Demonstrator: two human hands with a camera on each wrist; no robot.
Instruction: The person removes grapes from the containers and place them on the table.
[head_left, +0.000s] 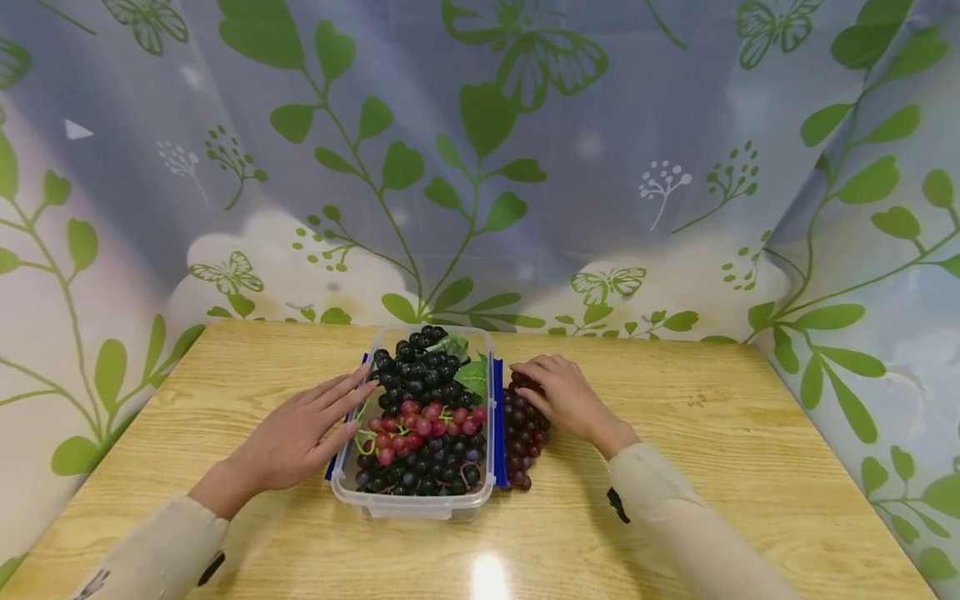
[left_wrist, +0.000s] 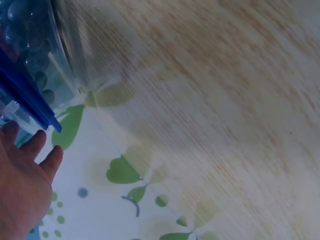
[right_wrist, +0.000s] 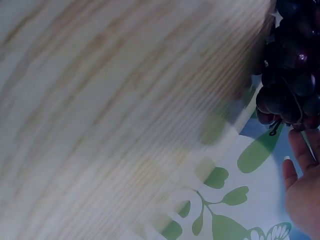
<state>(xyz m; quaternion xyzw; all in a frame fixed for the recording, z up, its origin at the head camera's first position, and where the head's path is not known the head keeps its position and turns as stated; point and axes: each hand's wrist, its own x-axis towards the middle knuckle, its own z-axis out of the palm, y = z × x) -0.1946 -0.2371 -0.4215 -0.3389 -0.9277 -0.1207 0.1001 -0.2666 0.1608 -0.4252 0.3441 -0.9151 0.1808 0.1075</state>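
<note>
Already inside clear plastic box point(head_left: 411, 502), lower centre: glossy black grapes point(head_left: 411, 373), pinkish-red grapes point(head_left: 422, 428), blue-black grapes point(head_left: 429, 468). One still out: round-berried dark-red bunch point(head_left: 525, 429), just right of box, right hand point(head_left: 572, 397) curling fingers round upper end! Left hand point(head_left: 291, 435) straight-fingered at left rim.

Head view evenly bright, white glare on the table point(head_left: 697, 400) at bottom centre, soft shadows beside sleeves point(head_left: 682, 508), wrist views dimmer, bluish, softly blurred.

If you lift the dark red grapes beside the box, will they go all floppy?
The dark red grapes will probably sag a bit, being many separate balls bunched together. They might feel slippery, since their skins look shiny.
</note>
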